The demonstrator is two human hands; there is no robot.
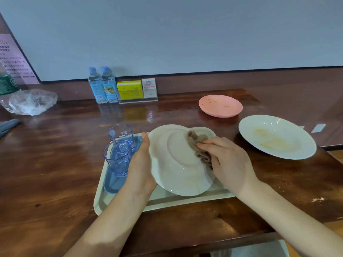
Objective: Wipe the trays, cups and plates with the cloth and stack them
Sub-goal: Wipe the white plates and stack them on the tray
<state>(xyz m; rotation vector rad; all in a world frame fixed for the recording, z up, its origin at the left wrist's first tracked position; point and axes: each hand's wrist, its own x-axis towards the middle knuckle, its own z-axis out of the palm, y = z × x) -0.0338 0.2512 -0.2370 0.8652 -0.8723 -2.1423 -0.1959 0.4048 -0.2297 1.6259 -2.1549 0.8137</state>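
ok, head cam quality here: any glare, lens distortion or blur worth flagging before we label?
Head view: wide-angle bend curves the wall's base line; a glare streak on the glossy dark wooden table; small highlights on the white round plate under the crumpled brown cloth; the pink wall poster at left is soft, text unreadable; lighting even, shadows faint.

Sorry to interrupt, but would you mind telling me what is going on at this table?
A person is wiping dishes. The left hand holds a white plate by its rim, tilted above the cream tray, while the right hand rubs it with a brownish cloth. Two clear cups stand on the tray's left part. A pink plate with specks and a second white plate with yellowish smears lie on the table to the right, not yet stacked.
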